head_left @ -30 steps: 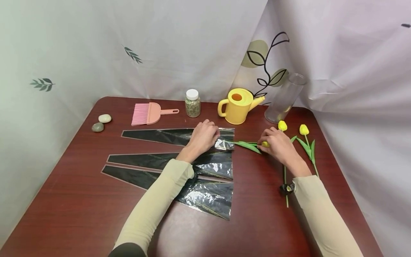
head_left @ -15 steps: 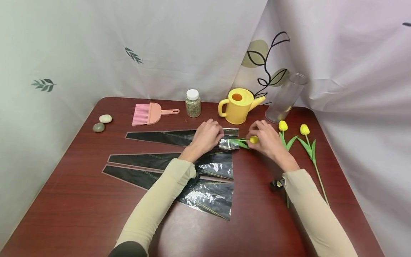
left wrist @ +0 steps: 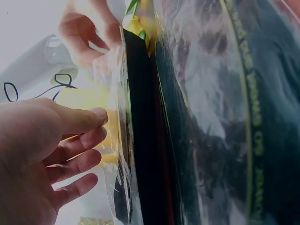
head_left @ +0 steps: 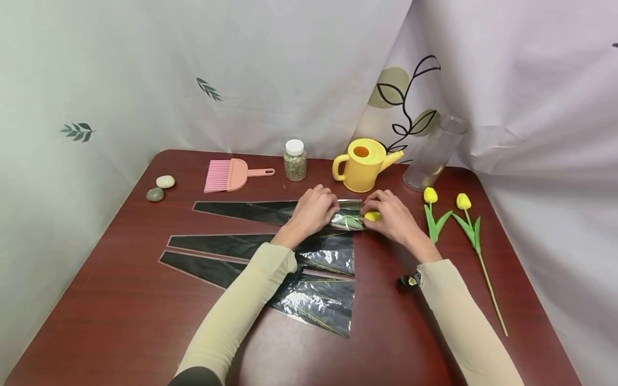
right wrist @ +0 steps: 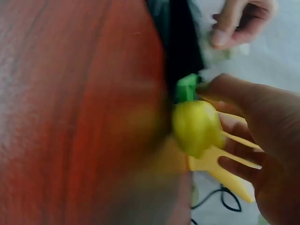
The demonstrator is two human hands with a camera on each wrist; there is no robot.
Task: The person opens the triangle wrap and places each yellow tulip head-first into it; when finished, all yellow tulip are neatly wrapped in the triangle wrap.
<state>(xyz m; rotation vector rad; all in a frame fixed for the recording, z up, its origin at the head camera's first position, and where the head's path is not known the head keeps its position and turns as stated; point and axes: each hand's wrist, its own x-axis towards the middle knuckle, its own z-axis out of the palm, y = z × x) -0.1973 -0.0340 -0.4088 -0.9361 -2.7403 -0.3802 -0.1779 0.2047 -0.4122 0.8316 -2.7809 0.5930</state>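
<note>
In the head view my left hand (head_left: 315,210) pinches the clear film of the topmost black-and-clear flower sleeve (head_left: 241,209), near its wide end. The left wrist view shows my thumb and index fingertips together on that film (left wrist: 115,122). My right hand (head_left: 392,219) holds a yellow artificial tulip (right wrist: 197,129) just below its bloom. Its green leaves lie inside the sleeve under the clear film, and the bloom stays outside the wide opening. How far the stem reaches is hidden by my left hand.
Two more sleeves (head_left: 333,252) lie nearer. Two tulips (head_left: 463,201) lie at the right. Along the back stand a glass vase (head_left: 436,153), yellow watering can (head_left: 363,169) and white-lidded jar (head_left: 295,163), with a pink brush (head_left: 236,174) and two stones (head_left: 165,182) leftward.
My right hand has moved left, sliding the tulip's leaves into the sleeve. My left hand keeps its grip on the film; the top sleeve has shifted slightly right.
</note>
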